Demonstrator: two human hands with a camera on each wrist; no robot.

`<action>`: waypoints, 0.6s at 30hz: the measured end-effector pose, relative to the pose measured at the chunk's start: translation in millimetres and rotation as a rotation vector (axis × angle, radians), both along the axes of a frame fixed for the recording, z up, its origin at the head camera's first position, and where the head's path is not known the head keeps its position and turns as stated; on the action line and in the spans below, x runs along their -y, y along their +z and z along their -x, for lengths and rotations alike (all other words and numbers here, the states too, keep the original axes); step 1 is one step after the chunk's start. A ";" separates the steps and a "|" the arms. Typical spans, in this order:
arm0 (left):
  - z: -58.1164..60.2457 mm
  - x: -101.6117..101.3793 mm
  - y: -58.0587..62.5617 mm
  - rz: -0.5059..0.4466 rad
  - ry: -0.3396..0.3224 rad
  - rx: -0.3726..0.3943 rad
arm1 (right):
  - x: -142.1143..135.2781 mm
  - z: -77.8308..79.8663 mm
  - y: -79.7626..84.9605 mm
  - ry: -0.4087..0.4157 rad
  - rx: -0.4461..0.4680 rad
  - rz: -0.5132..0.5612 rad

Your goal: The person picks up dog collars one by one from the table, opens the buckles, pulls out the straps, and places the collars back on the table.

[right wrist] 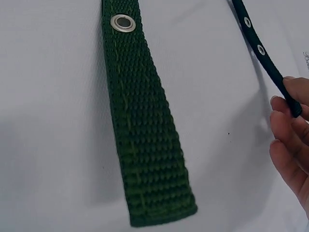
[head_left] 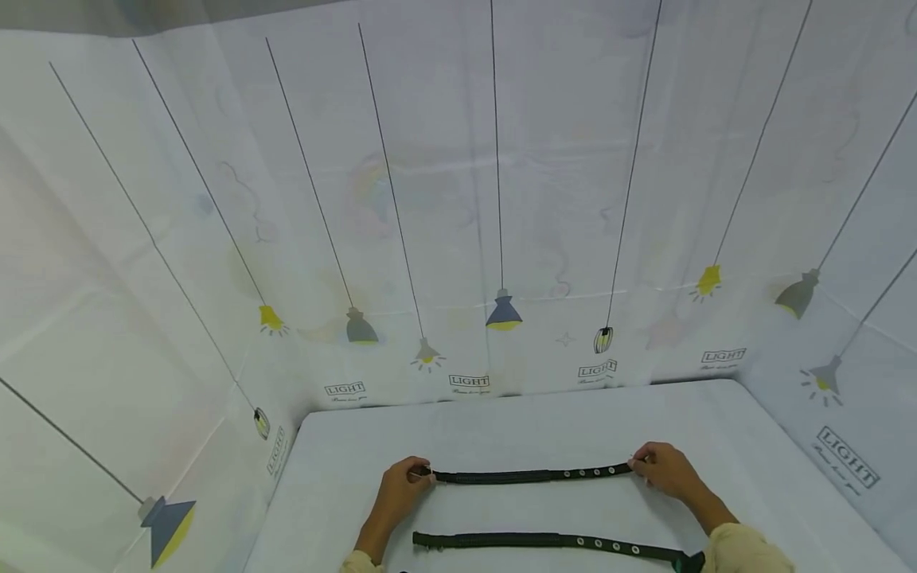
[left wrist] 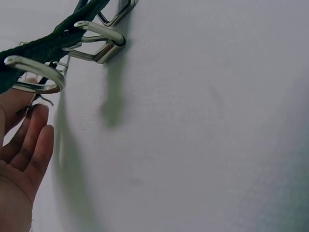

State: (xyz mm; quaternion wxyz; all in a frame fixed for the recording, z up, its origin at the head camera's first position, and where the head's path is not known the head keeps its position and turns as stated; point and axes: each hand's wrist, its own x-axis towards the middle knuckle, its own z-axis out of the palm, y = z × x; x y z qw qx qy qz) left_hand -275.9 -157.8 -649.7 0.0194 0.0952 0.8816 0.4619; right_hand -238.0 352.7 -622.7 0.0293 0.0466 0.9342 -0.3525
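A dark green webbing collar [head_left: 501, 477] with metal eyelets is stretched level between my two hands in the head view. Its metal end is at my left hand [head_left: 403, 489], whose thumb and fingers pinch it. My right hand [head_left: 666, 468] pinches the plain tip at the other end, and the right wrist view shows thumb and fingers [right wrist: 292, 140] on that tip. A second green collar [head_left: 509, 540] lies below, nearer to me, roughly parallel. Its metal buckle [left wrist: 36, 72] looms large in the left wrist view, and its woven tip [right wrist: 154, 179] fills the right wrist view's middle.
Both collars are over a white-covered table [head_left: 544, 422]. Behind and beside it hangs a white cloth [head_left: 573, 199] printed with lamps and lettering. A light yellow sleeve [head_left: 745, 549] covers my right forearm, close to the nearer collar's tip.
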 end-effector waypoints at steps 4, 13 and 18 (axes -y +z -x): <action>1.4 0.5 -2.2 0.004 0.001 0.006 | -0.5 1.4 -1.2 -0.026 0.034 -0.009; 2.6 5.5 -5.4 0.000 0.039 -0.011 | 3.6 4.1 0.3 -0.016 -0.004 0.012; 3.7 5.4 -6.5 -0.011 0.034 -0.004 | 2.7 6.0 -0.5 -0.027 -0.012 0.010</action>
